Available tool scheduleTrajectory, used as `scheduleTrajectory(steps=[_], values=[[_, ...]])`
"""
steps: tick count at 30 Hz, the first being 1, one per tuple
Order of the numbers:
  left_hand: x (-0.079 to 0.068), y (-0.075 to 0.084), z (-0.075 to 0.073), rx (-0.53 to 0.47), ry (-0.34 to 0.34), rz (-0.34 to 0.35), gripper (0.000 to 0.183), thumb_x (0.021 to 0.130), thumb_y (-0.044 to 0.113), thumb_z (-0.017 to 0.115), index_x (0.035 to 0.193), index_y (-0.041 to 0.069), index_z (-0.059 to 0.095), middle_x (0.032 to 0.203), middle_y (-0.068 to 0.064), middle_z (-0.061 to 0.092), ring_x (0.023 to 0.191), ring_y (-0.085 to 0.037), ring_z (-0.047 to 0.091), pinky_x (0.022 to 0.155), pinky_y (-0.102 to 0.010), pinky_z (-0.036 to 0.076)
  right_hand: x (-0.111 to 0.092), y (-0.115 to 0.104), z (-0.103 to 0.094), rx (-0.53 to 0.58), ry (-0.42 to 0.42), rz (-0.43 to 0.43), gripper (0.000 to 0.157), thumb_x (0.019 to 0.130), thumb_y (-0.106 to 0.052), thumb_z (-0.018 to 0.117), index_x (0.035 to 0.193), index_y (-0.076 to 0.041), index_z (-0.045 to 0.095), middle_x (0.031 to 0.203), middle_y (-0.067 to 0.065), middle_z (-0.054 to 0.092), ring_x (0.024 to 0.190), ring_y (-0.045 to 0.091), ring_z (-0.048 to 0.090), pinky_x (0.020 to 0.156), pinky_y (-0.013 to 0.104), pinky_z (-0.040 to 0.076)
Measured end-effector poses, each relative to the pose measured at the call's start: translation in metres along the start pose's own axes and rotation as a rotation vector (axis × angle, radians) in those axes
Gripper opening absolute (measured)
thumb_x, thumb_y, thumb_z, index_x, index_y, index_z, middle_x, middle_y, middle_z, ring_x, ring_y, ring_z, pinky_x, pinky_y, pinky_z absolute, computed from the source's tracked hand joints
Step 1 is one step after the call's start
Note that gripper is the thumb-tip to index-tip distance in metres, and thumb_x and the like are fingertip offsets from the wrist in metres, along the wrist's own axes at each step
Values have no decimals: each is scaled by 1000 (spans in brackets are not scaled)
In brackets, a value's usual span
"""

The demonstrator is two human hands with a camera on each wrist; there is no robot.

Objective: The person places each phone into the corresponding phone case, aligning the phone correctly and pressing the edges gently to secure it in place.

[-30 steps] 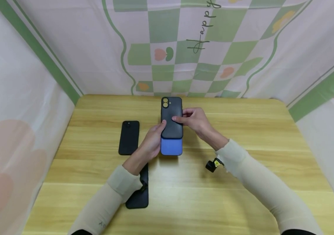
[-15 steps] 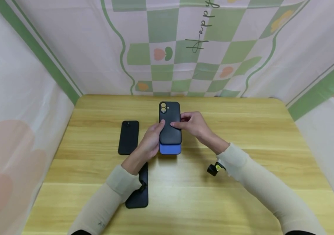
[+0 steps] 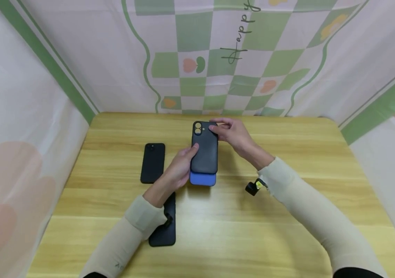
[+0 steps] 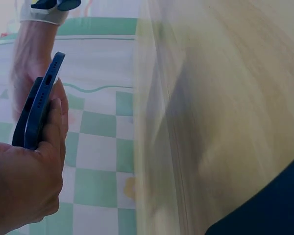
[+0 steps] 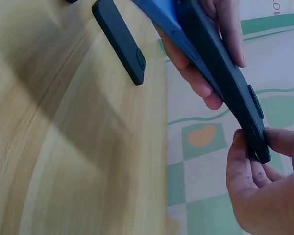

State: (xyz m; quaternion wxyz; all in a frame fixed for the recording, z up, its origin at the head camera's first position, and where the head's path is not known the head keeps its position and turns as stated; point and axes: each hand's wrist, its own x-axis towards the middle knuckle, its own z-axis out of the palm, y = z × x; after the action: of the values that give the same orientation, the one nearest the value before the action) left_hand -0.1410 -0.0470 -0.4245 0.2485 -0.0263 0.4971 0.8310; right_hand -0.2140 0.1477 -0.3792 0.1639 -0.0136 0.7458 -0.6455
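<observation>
A black phone case [image 3: 205, 152] with a camera cutout lies over a blue phone [image 3: 202, 178], whose lower end sticks out beneath it. Both are held above the table. My left hand [image 3: 180, 166] grips the pair by the left side, thumb on the case and fingers behind the phone [image 5: 171, 24]. At the case's upper right corner, my right hand [image 3: 233, 135] pinches the case between thumb and fingers. From the right wrist view, the case [image 5: 225, 73] stands tilted against the phone, its camera end reaching past the left fingers.
On the wooden table [image 3: 287, 216] to the left lies a black phone or cased phone [image 3: 152, 163]. Nearer, a longer black flat item [image 3: 164, 233] sits partly under the left forearm. A patterned cloth [image 3: 197, 34] hangs behind the table.
The case has slid down over the phone, so less blue shows below it. My right hand has moved from the case's right side up to its top right corner.
</observation>
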Motion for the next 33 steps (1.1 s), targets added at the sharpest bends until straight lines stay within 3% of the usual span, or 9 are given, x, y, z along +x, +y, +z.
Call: scheduleTrajectory(steps=[9, 22, 33], values=[[0, -1, 0, 4, 5, -15, 52, 118, 31, 37, 158, -2, 39, 158, -16, 50, 149, -26, 46, 123, -43, 39, 1, 5, 1, 12, -18, -4, 40, 104, -9, 69, 142, 1, 63, 97, 4, 79, 87, 14, 78, 88, 35, 64], [1, -3, -3, 11, 21, -47, 50, 118, 33, 38, 154, -1, 46, 148, -19, 59, 136, -30, 58, 115, -45, 49, -4, 12, 2, -20, -48, -39, 35, 101, -5, 73, 133, 8, 67, 103, 9, 79, 86, 13, 77, 82, 30, 65], [0, -1, -2, -1, 25, -43, 48, 118, 31, 39, 151, -2, 49, 141, -17, 63, 125, -25, 64, 103, -38, 56, -9, 13, 3, -108, -55, -80, 30, 98, -5, 75, 126, 7, 73, 105, 15, 79, 84, 14, 76, 79, 30, 65]])
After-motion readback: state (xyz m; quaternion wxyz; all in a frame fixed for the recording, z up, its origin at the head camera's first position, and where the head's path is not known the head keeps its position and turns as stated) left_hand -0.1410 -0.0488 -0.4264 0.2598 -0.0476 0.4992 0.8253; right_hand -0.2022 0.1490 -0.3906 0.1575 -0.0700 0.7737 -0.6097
